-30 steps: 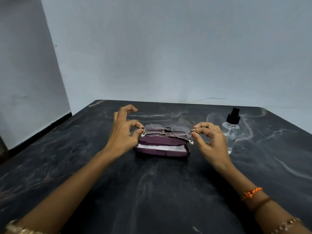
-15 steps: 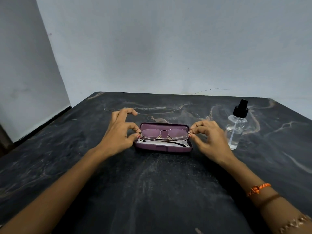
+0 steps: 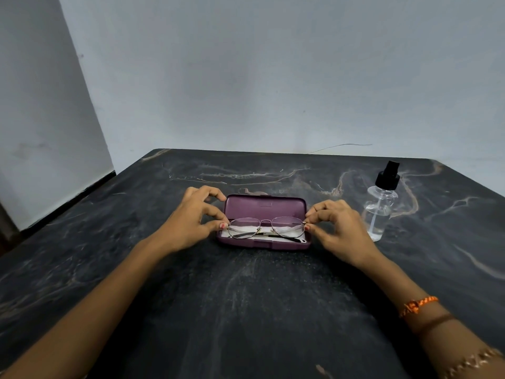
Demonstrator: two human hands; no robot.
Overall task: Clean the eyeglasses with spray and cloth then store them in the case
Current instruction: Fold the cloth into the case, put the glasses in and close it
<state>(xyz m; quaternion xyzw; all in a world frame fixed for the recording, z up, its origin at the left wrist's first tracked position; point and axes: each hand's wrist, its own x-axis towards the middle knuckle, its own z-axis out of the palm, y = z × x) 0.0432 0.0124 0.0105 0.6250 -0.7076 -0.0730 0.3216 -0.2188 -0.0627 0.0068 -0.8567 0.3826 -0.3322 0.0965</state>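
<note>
A: Position of wire-framed eyeglasses (image 3: 266, 227) with folded temples, head view?

B: Lenses upright over the white cloth (image 3: 284, 230) lining the base of the open purple hard-shell case (image 3: 264, 206). Case sits mid-worktop on the dark marbled worktop (image 3: 246, 296), lid raised behind the frame.

A: Hand status?

B: Left hand (image 3: 191, 222) pinches the frame's left end between thumb and forefinger; right hand (image 3: 338, 228) pinches the right end likewise.

A: Spray?

B: Clear spray bottle (image 3: 381, 209) with black nozzle stands upright just right of the right hand, apart from the case.
</note>
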